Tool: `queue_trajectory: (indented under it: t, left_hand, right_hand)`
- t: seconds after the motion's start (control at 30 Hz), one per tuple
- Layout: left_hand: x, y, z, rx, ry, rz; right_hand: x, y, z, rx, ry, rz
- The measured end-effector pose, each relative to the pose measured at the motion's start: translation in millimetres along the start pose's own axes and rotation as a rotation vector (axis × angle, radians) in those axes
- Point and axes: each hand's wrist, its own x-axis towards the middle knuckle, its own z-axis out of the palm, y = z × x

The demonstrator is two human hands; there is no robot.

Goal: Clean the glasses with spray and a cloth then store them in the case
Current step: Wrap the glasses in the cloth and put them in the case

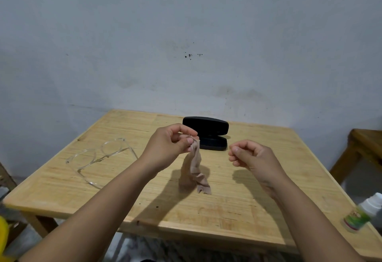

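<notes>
My left hand (pixel 170 145) pinches the top corner of a beige cloth (pixel 194 171), which hangs down and touches the wooden table (pixel 124 189). My right hand (pixel 251 155) hovers to the right of the cloth, fingers curled, holding nothing. Clear-framed glasses (pixel 97 158) lie unfolded on the table's left side. A black glasses case (pixel 208 132) stands open at the back centre, behind my left hand. A small white spray bottle (pixel 362 213) with a green label lies at the table's right front corner.
A grey wall rises behind the table. A wooden piece of furniture (pixel 363 150) stands to the right. Something yellow (pixel 4 235) shows at the lower left edge, below the tabletop.
</notes>
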Motion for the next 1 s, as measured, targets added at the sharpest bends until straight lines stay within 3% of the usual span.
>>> queue_trajectory:
  t: [0.23,0.67,1.0]
  left_hand:
    - [5,15,8,-0.103,-0.053,0.026]
    - [15,7,-21,-0.046,0.108,0.054]
    - [52,1,-4,0.151,0.141,0.084]
  right_hand:
    - [-8,7,36,0.009,-0.224,0.076]
    - [17,-18,2,-0.068,-0.029,-0.065]
    - [51,-49,-24,-0.489,0.103,-0.123]
